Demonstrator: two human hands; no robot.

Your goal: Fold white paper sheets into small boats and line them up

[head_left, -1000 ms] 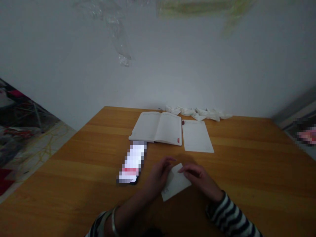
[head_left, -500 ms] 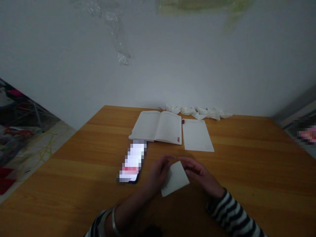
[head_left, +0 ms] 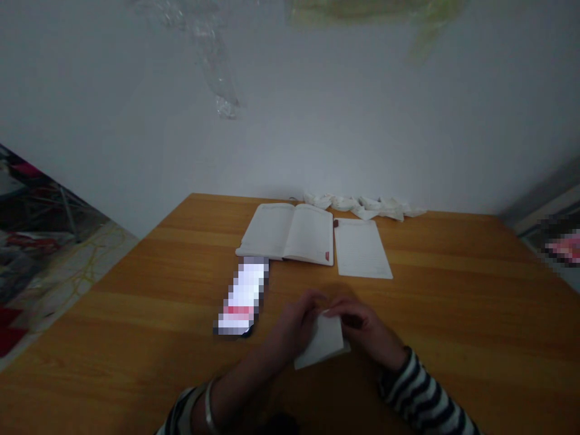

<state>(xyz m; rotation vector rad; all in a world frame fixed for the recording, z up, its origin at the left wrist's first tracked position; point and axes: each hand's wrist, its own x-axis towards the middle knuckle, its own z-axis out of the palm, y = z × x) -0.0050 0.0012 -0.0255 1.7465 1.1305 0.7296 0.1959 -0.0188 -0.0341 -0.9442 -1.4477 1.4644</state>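
Observation:
Between my two hands is a small folded sheet of white paper (head_left: 321,344), its layers slightly apart at the lower right corner. My left hand (head_left: 299,320) is closed on the paper's left side, with the thumb hidden partly behind the fingers. At the top edge, my right hand (head_left: 365,326) pinches the paper between thumb and fingers. Just beyond the hands lies a loose white sheet (head_left: 364,249) with a dark red corner mark. Left of that sheet, a notebook (head_left: 290,232) lies open on blank-looking pages.
A phone (head_left: 244,296) with a lit, blurred screen lies left of my hands on the wooden table (head_left: 453,290). Crumpled white paper or tissue (head_left: 362,206) runs along the back edge against the wall (head_left: 290,121). Clutter (head_left: 36,235) shows on the floor at left.
The paper was tilted up half a second ago and now sits lower, with its layers parting at the right. My right fingers have moved from beside the paper onto its top edge.

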